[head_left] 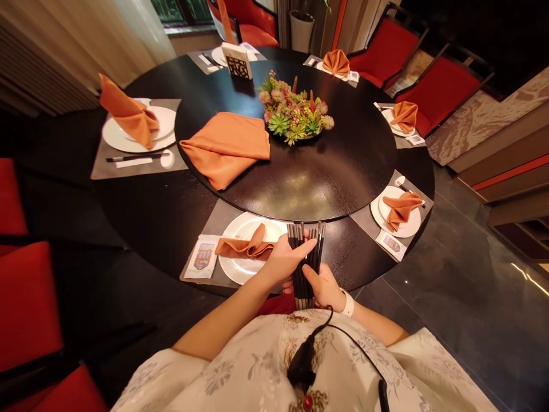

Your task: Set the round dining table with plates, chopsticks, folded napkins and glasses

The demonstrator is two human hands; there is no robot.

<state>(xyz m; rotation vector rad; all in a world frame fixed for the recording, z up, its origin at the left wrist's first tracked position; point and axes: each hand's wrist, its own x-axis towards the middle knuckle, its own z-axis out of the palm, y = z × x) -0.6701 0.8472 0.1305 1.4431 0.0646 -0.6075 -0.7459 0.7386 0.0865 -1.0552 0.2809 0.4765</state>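
Observation:
A bundle of black chopsticks (306, 274) with silvery ends is held upright close to my body, at the table's near edge. My left hand (288, 257) is closed round its upper part, thumb lying across the front. Lower down on the right side, my right hand (325, 286) wraps the same bundle; a white band circles that wrist. Just left of the hands lies a white plate (234, 271) with a folded orange napkin (244, 248) on it. Beside that plate is a white printed packet (201, 256) on a grey placemat (221, 220).
A dark turntable (338, 166) on the round table bears a loosely folded orange cloth (231, 150), a succulent arrangement (295, 111) and a patterned holder (237, 61). Other settings ring the table, one with chopsticks (137, 157) at left. Red chairs (30, 292) stand around.

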